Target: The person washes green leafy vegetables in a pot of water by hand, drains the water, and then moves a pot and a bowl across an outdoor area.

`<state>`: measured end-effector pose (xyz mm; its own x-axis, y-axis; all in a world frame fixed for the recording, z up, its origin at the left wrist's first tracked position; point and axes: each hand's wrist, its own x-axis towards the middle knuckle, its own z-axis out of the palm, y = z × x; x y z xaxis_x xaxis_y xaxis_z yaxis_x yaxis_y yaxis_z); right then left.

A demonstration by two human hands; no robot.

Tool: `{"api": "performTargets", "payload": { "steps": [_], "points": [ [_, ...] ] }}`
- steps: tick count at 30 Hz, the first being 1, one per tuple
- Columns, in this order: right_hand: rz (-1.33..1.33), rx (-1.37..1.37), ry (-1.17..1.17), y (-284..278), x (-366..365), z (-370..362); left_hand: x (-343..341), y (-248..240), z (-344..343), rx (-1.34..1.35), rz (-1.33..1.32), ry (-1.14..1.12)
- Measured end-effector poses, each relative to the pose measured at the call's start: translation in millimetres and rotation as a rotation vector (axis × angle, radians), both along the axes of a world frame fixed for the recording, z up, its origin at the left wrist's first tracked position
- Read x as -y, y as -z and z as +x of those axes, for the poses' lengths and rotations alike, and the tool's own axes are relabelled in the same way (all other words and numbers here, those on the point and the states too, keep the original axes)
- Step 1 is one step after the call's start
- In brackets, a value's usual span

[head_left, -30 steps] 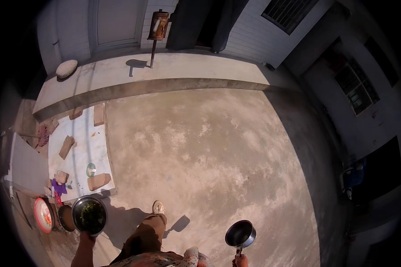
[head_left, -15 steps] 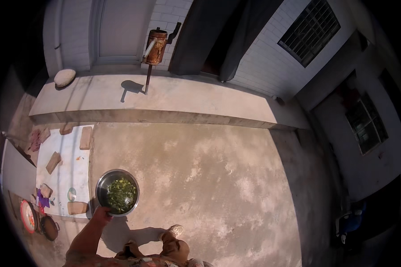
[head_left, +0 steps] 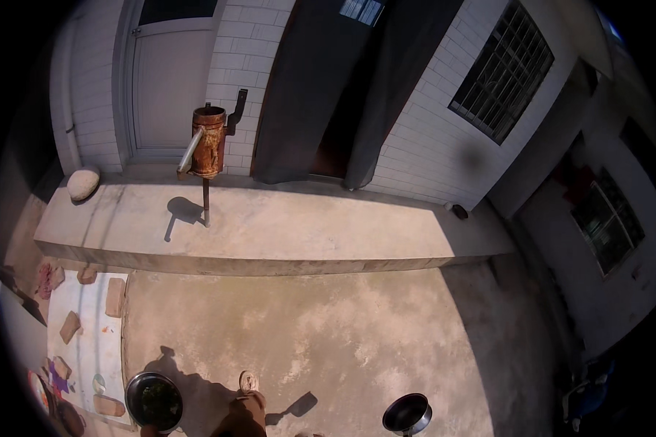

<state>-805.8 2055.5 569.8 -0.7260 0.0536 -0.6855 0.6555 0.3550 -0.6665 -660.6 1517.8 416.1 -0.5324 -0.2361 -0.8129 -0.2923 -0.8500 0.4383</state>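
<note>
At the lower left is a round metal bowl with chopped greens inside, now mostly in shadow. Only a sliver of my left hand shows at the bottom edge, closed on the bowl's near rim; most of its fingers are cut off. Farther right, a dark frying pan hangs above the ground near the lower edge, its handle running out of view. My right hand is not visible.
Ahead, a raised concrete step crosses the yard. On it stand a rusty hand pump and a pale rounded stone. A dark curtain hangs in the doorway. Bricks weigh down a white sheet at left.
My view has tilted upward, so the step and doorway sit lower. The bowl has shifted down and left, my left forearm has dropped out, and the frying pan has appeared at lower right.
</note>
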Motion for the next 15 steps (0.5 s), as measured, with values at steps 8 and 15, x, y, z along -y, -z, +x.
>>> {"api": "performTargets", "payload": {
  "steps": [8,15],
  "points": [
    [0.064,0.003,0.039,-29,-84,-197,-55,33,-227,-0.09,-0.038,0.072],
    [0.111,0.036,0.072,-7,-185,-372,-173,-45,-476,-0.401,-0.171,0.231]
  ]
}}
